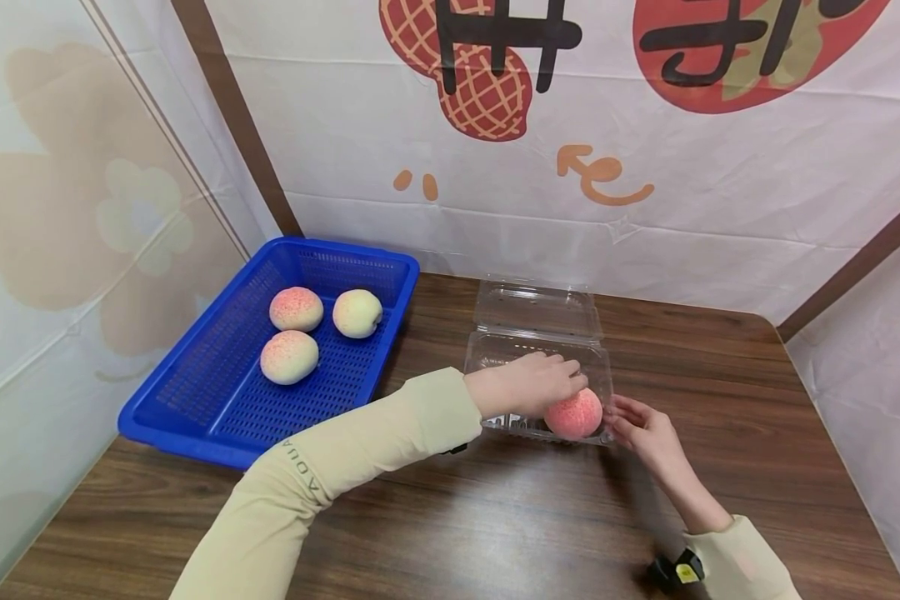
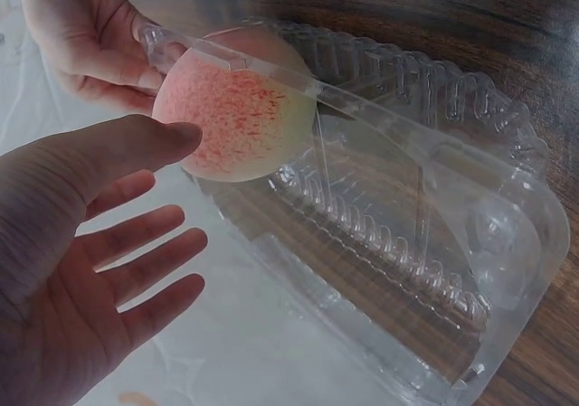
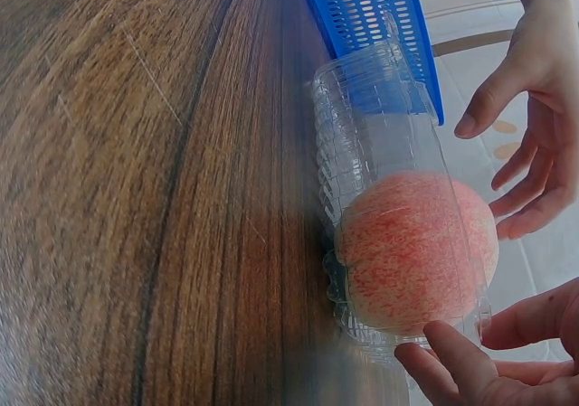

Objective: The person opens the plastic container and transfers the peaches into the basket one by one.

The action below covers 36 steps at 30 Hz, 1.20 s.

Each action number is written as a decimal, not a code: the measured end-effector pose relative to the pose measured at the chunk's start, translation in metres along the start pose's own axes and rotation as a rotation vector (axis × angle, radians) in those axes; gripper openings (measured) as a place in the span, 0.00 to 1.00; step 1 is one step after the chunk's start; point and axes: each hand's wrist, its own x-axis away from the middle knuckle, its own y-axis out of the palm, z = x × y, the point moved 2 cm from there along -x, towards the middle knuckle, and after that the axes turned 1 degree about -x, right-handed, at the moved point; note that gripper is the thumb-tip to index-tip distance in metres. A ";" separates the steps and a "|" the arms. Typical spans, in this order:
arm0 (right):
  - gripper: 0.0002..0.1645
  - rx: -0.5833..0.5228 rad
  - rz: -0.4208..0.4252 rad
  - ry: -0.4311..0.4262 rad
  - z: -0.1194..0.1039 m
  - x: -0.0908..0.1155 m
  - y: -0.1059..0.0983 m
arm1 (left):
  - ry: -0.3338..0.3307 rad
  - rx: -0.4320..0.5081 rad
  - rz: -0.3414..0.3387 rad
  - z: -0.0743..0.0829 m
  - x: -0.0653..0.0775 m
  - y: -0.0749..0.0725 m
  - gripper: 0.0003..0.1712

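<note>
A pink peach (image 1: 573, 415) sits in the right end of a clear plastic clamshell box (image 2: 520, 234), whose lid (image 1: 537, 310) lies folded back toward the wall. Over the box is my left hand (image 1: 528, 385), its fingers spread and loosely bent. The right wrist view shows a gap between that hand (image 3: 538, 108) and the peach (image 3: 412, 252). At the box's right end, my right hand (image 1: 648, 433) pinches the rim between thumb and fingers. Part of the box is hidden under the left hand in the head view.
A blue perforated basket (image 1: 187, 442) stands at the left with three pale, pink-tinged peaches (image 1: 290, 357) in it. Behind the wooden table (image 1: 495, 525) hangs a printed white cloth (image 1: 345, 125); more cloth borders both sides.
</note>
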 end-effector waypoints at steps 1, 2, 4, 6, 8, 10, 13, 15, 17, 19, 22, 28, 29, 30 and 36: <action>0.25 0.000 -0.001 -0.001 0.000 0.000 0.000 | 0.002 -0.003 0.002 0.001 0.000 0.000 0.31; 0.25 0.001 -0.001 -0.002 0.000 0.000 0.000 | 0.003 -0.004 0.002 0.001 -0.001 0.001 0.31; 0.25 0.003 -0.002 -0.002 0.000 0.000 0.000 | 0.008 -0.005 0.002 0.003 -0.001 0.001 0.31; 0.25 0.002 -0.002 -0.003 0.000 0.000 0.000 | 0.013 -0.004 0.001 0.004 -0.002 0.001 0.32; 0.25 0.000 -0.001 -0.002 0.001 0.001 0.000 | 0.015 0.004 -0.001 0.005 -0.003 0.002 0.32; 0.25 -0.004 -0.002 -0.001 0.001 0.001 0.000 | 0.015 0.013 -0.002 0.006 -0.004 0.003 0.33; 0.25 -0.002 -0.004 -0.002 0.001 0.001 0.000 | 0.019 0.019 -0.002 0.008 -0.006 0.005 0.33; 0.25 0.001 -0.005 -0.002 0.001 0.001 0.000 | 0.027 0.014 -0.001 0.008 -0.007 0.006 0.32; 0.25 0.003 -0.005 -0.003 0.001 0.001 0.000 | 0.033 0.010 0.002 0.009 -0.008 0.007 0.32; 0.25 0.005 -0.006 -0.002 0.000 0.001 0.000 | 0.040 0.003 0.002 0.010 -0.008 0.008 0.32; 0.25 0.010 -0.004 -0.003 0.000 0.001 0.000 | 0.050 0.002 0.001 0.011 -0.009 0.009 0.33; 0.25 0.011 -0.001 -0.010 0.000 0.001 0.000 | 0.083 -0.034 0.007 0.015 -0.011 0.011 0.31; 0.25 0.010 -0.001 -0.010 0.000 0.001 0.000 | 0.086 -0.037 0.006 0.015 -0.011 0.012 0.31; 0.25 0.008 -0.002 -0.011 0.000 0.001 0.000 | 0.087 -0.036 0.007 0.015 -0.011 0.012 0.31; 0.25 0.006 -0.004 -0.008 0.000 0.001 0.000 | 0.099 -0.004 -0.002 0.017 -0.013 0.015 0.31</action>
